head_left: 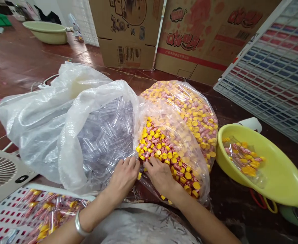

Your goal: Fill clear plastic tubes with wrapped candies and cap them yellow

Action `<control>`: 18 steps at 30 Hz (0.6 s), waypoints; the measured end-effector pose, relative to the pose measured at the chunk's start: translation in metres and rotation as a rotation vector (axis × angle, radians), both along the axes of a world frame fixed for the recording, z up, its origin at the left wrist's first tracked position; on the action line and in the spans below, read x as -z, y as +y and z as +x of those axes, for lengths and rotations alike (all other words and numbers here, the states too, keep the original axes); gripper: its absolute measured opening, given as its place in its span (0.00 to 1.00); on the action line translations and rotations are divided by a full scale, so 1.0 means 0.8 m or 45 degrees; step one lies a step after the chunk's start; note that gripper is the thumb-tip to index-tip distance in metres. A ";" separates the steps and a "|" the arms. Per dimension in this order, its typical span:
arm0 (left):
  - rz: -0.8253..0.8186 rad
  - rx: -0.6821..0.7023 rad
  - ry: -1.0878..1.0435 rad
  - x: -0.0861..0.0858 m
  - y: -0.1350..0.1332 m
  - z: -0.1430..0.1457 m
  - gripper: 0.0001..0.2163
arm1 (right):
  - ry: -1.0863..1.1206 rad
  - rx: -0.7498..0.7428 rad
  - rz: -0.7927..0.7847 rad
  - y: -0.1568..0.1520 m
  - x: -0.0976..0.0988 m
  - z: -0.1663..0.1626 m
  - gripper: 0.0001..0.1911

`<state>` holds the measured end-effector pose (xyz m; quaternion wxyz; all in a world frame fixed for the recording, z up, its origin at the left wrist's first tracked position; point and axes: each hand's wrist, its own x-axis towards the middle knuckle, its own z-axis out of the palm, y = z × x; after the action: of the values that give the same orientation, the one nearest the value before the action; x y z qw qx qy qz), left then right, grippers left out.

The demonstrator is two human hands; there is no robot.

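My left hand [126,172] is closed at the near right edge of a white woven sack [72,145] full of clear plastic tubes [108,132]. What its fingers hold is hidden; a yellow cap shows just below them. Close beside it, my right hand [161,174] has its fingers bent together at the left edge of an open clear bag [189,142]. That bag holds many small red-and-white wrapped pieces with yellow caps [161,145]. Whatever lies between the right fingertips cannot be made out.
Behind the open bag sits another full clear bag [199,115]. A yellow basin [283,169] with a few capped pieces stands right. Filled tubes lie in a white perforated basket [1,217] at lower left, beside a fan [1,173]. Cardboard boxes [189,40] and a white crate [273,67] stand behind.
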<state>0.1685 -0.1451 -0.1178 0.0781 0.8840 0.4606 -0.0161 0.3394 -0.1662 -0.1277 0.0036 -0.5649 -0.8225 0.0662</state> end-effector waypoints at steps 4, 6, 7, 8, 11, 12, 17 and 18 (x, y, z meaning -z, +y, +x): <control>-0.087 -0.064 -0.176 0.000 0.001 -0.013 0.13 | 0.076 0.050 0.064 -0.006 -0.004 0.019 0.07; -0.321 -0.226 -0.559 -0.005 -0.006 -0.028 0.12 | 0.319 0.148 0.100 -0.014 -0.015 0.037 0.10; -0.495 -0.320 -0.806 -0.007 -0.011 -0.035 0.10 | 0.490 0.207 0.091 -0.018 -0.022 0.045 0.12; -0.699 -0.406 -1.053 -0.009 -0.016 -0.040 0.10 | 0.670 0.264 0.051 -0.023 -0.027 0.051 0.15; -1.293 -0.601 -1.631 -0.008 -0.031 -0.042 0.14 | 1.083 0.359 -0.221 -0.035 -0.037 0.060 0.20; -1.440 -0.661 -1.759 -0.006 -0.035 -0.040 0.15 | 1.168 0.364 -0.319 -0.038 -0.038 0.060 0.19; -1.697 -0.744 -2.000 0.003 -0.052 -0.024 0.14 | 1.308 0.396 -0.512 -0.044 -0.035 0.046 0.17; -1.716 -0.718 -2.004 0.003 -0.055 -0.021 0.14 | 1.303 0.411 -0.512 -0.044 -0.034 0.043 0.17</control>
<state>0.1514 -0.1887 -0.1204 0.8253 0.2825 0.3646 0.3258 0.3739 -0.2014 -0.1005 0.3040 -0.5688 -0.5906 0.4850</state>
